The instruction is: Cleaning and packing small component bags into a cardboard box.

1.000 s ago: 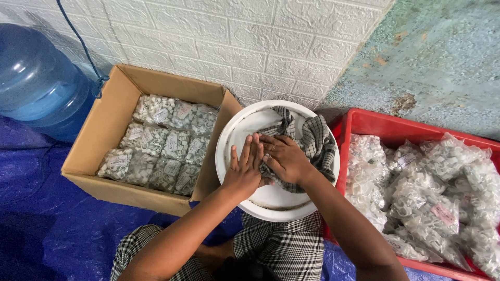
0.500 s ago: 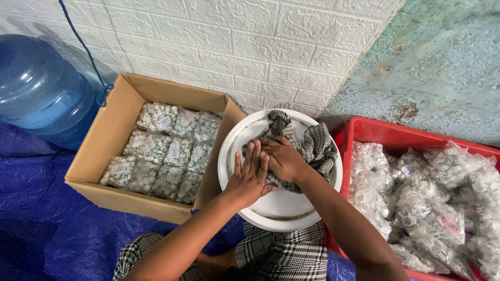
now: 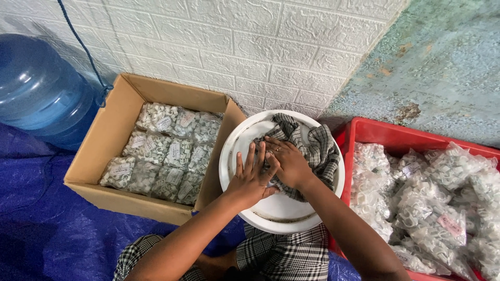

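Two hands press a checked cloth inside a white bowl hemmed in by a box and a crate.

The white bowl (image 3: 281,213) sits between the cardboard box (image 3: 99,156) of bagged parts, whose corner touches its left rim, and the red crate (image 3: 364,132) of clear bags, just beside its right rim; the brick wall (image 3: 260,47) is close behind, and blue tarp (image 3: 47,229) lies open at lower left. The checked cloth (image 3: 317,151) is bunched in the bowl's upper right half. The left hand (image 3: 252,179) lies flat, fingers spread, on the cloth's left edge and the bare bowl. The right hand (image 3: 286,161) rests on the cloth, fingers together and slightly curled, overlapping the left fingertips.
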